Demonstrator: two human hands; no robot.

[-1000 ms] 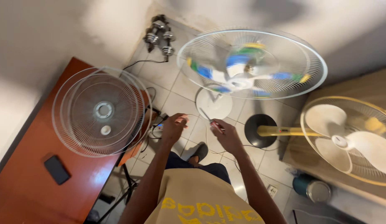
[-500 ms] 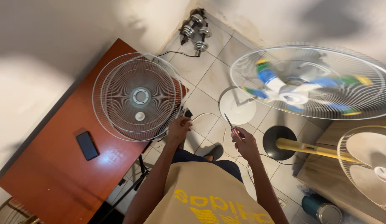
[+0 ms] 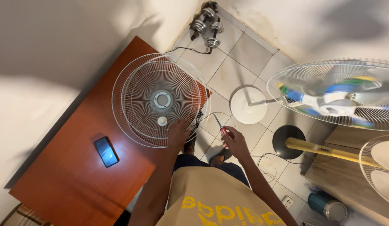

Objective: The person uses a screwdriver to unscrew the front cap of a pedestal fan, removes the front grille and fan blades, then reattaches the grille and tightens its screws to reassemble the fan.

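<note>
The left hand point(image 3: 177, 133) rests on the lower rim of the white fan grilles point(image 3: 161, 100), fingers spread over the wire, apparently to steady them on the red-brown table point(image 3: 77, 175); whether it pinches the wire cannot be told. Two grilles lie there, stacked flat and slightly offset, overhanging the table's near edge. The right hand point(image 3: 235, 142) is clenched on a small screwdriver point(image 3: 219, 125), red handle in the fist, shaft pointing up and away toward the grilles, held clear over the floor tiles.

Count:
- One phone point(image 3: 105, 151), screen lit, on the table well apart from the grilles.
- One running fan point(image 3: 336, 98), blades blurred.
- One round white base point(image 3: 248, 104) and one black base point(image 3: 288, 141) with a yellow pole.
- Dumbbells point(image 3: 207, 25) in the corner, seemingly three.
- One blue-green canister point(image 3: 328, 206).
</note>
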